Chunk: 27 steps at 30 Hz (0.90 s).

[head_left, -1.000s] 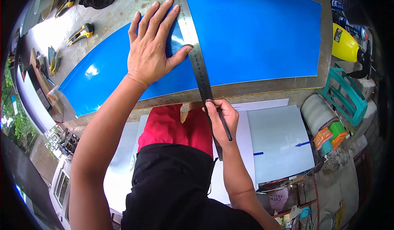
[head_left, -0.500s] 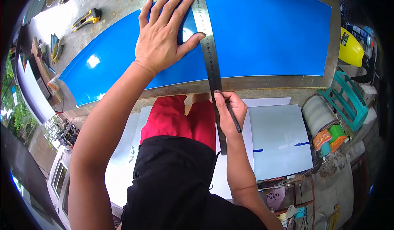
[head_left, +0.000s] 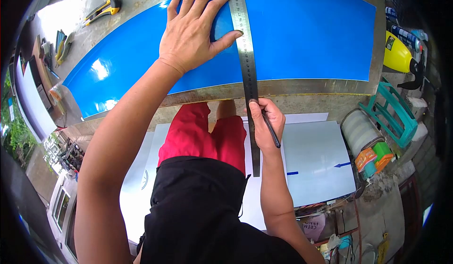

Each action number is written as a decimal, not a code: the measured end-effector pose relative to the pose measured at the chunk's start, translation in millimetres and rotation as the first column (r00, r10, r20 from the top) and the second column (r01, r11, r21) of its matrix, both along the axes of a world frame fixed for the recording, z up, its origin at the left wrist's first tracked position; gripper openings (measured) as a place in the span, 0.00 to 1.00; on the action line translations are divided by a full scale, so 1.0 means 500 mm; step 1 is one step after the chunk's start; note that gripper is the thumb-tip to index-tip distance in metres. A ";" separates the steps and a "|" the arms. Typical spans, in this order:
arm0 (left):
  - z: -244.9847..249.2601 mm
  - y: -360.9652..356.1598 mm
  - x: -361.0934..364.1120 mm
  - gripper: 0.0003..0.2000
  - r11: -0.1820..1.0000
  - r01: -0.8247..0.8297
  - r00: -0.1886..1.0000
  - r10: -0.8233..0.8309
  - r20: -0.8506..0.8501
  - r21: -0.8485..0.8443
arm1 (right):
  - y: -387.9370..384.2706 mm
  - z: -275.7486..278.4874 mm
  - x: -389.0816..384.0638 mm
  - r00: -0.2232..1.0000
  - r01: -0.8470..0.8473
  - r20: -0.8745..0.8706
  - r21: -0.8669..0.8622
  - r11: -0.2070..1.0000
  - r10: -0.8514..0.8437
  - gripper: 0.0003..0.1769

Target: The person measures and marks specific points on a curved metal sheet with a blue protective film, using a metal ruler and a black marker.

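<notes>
A long steel ruler (head_left: 247,52) lies across a glossy blue sheet (head_left: 306,33) and overhangs the table's near edge. My left hand (head_left: 191,37) is spread flat on the sheet, left of the ruler, its thumb reaching onto the metal. Just beyond the edge, my right hand (head_left: 270,122) is closed around the ruler's overhanging part. A black pen (head_left: 272,131) is tucked in the same hand, slanting back toward my body. The ruler's far end runs out of view at the top.
A yellow-black utility knife (head_left: 103,11) lies at the table's upper left, with another cutter (head_left: 63,52) nearer. To the right are a yellow spray bottle (head_left: 396,54) and a green stool (head_left: 391,115). Pale sheets (head_left: 316,160) sit below the table edge.
The ruler has shifted slightly right across the blue sheet, and both hands have moved with it. The whole view has also shifted a little.
</notes>
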<state>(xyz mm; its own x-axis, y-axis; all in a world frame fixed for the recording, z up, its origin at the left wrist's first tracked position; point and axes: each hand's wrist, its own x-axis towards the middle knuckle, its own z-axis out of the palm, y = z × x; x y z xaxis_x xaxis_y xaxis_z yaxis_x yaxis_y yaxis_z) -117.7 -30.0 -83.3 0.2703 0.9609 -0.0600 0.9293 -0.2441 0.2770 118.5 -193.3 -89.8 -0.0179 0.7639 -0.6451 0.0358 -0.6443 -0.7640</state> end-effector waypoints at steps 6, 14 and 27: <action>-0.025 -0.005 0.000 0.41 0.998 -0.002 1.000 0.002 -0.007 0.066 | -0.002 -0.001 0.002 1.000 0.009 -0.029 -0.003 1.000 -0.009 0.13; -0.035 -0.008 -0.003 0.41 0.994 -0.001 1.000 0.004 -0.027 0.109 | 0.005 0.008 0.004 0.999 -0.023 0.026 -0.045 0.999 0.024 0.13; -0.032 -0.004 -0.003 0.41 0.996 0.014 1.000 -0.012 -0.023 0.092 | 0.005 0.005 0.006 1.000 -0.004 -0.019 -0.045 0.999 0.003 0.12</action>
<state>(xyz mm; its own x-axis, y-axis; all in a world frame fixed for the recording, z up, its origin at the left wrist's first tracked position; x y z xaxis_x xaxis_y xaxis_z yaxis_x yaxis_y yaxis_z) -119.3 -32.0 -99.5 0.2819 0.9592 0.0230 0.9317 -0.2794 0.2322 121.7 -190.9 -87.2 -0.0332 0.7340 -0.6783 0.0241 -0.6779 -0.7348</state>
